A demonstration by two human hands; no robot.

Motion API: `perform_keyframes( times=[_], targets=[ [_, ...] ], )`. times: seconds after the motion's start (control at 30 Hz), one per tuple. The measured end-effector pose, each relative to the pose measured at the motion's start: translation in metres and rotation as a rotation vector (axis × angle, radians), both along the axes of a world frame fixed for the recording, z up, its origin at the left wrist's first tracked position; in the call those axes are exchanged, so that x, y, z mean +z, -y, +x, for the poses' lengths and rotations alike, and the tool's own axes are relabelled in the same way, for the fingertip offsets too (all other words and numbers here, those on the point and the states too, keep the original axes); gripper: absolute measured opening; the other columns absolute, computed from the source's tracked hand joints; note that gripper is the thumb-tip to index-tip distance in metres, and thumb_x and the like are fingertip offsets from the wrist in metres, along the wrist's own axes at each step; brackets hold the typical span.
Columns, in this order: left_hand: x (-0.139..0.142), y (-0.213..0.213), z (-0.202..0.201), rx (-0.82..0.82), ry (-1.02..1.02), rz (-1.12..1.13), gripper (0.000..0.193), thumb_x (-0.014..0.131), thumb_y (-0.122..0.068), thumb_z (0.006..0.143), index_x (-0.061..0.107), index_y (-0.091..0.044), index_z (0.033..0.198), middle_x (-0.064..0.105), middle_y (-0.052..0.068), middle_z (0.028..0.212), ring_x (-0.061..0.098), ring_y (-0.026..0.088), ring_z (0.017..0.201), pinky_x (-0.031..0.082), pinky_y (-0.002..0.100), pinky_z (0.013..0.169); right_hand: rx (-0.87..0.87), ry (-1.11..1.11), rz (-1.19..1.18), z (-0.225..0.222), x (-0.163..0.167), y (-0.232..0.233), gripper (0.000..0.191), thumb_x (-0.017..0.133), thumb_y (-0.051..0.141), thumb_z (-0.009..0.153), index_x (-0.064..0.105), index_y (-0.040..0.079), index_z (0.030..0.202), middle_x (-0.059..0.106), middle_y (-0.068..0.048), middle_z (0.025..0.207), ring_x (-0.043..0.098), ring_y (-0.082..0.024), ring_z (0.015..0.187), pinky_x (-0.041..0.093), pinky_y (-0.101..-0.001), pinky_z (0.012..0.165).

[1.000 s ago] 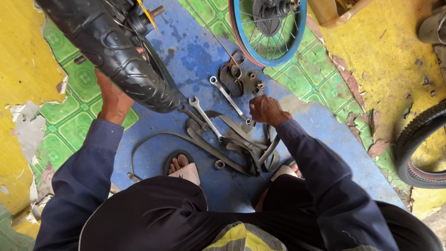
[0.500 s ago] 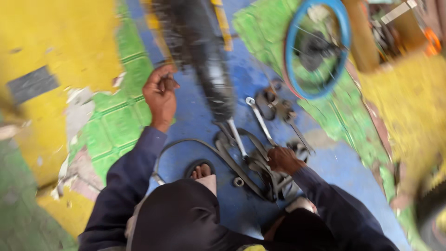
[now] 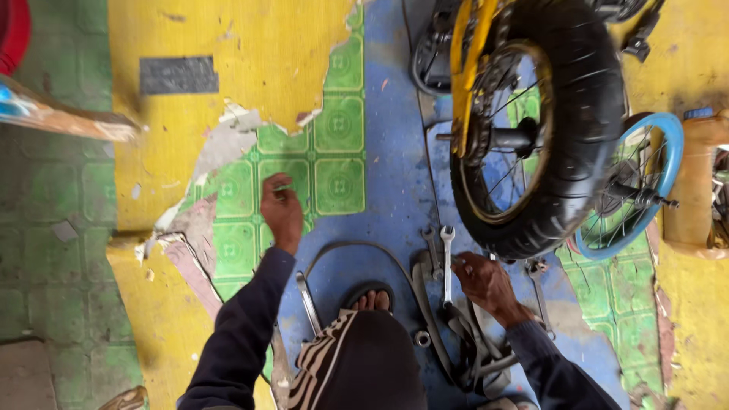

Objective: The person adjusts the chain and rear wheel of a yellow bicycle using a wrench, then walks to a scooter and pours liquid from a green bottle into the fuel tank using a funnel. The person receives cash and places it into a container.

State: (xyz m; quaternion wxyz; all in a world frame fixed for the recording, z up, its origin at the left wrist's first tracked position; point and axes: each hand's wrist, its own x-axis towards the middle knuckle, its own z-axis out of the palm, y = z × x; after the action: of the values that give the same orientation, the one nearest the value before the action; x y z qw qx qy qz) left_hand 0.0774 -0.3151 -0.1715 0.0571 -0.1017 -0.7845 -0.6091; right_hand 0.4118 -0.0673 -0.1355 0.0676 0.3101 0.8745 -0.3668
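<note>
Two hands low, left hand [image 3: 281, 211] open over green tiles, right hand [image 3: 486, 282] gripping spanner [image 3: 446, 262], black tyre [image 3: 585, 144] close above.

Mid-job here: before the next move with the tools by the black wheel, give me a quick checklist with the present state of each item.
1. Right hand on the tools: ok, it rests among the wrenches on the blue floor.
2. Firm grip on one tool: cannot tell, the fingers hide it.
3. Left hand free: ok, empty, spread over the green tiles.
4. Black wheel clear of the hands: ok, neither hand touches it.
5. Foot clear of loose parts: not ok, the rubber strip curves round the toes and a nut lies beside them.
6. Blue-rimmed wheel out of the way: ok, it sits behind the black wheel.
</note>
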Motion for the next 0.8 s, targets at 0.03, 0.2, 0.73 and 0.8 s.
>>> perform_keyframes(
  times=[0.03,0.2,0.73,0.8],
  targets=[
    [-0.004,0.009,-0.001,0.006,0.047,-0.026,0.031,0.055,0.011,0.091,0.064,-0.005,0.116,0.07,0.005,0.108,0.065,0.012,0.089,0.052,0.026,0.075,0.007,-0.029,-0.008,0.001,-0.005,0.001,0.024,0.069,0.029,0.091,0.074,0.009,0.103,0.075,-0.015,0.084,0.071,-0.032,0.071,0.056,-0.0447,0.059],
    [-0.014,0.034,0.008,-0.091,0.231,-0.136,0.024,0.067,0.003,0.095,0.064,-0.005,0.118,0.07,0.005,0.106,0.061,0.015,0.083,0.049,0.027,0.071,0.14,0.276,0.043,0.012,-0.027,0.01,0.037,0.078,0.041,0.082,0.071,0.006,0.092,0.071,-0.013,0.076,0.067,-0.034,0.067,0.054,-0.0497,0.061],
    [-0.02,0.001,0.084,-0.983,-0.245,-0.751,0.019,0.075,-0.013,0.085,0.075,-0.009,0.104,0.067,0.007,0.102,0.057,0.03,0.105,0.041,0.048,0.099,0.105,0.034,0.027,0.037,-0.033,0.049,0.014,0.067,0.024,0.088,0.074,0.012,0.087,0.074,-0.014,0.084,0.068,-0.036,0.073,0.055,-0.0486,0.063],
    [-0.025,-0.003,0.084,-0.981,-0.288,-0.771,0.008,0.071,-0.011,0.093,0.075,-0.011,0.1,0.066,0.004,0.103,0.057,0.028,0.106,0.042,0.046,0.101,0.035,-0.053,0.0,0.042,-0.033,0.048,0.024,0.071,0.028,0.085,0.072,0.009,0.1,0.073,-0.015,0.08,0.069,-0.035,0.069,0.055,-0.0478,0.06]
  ],
)
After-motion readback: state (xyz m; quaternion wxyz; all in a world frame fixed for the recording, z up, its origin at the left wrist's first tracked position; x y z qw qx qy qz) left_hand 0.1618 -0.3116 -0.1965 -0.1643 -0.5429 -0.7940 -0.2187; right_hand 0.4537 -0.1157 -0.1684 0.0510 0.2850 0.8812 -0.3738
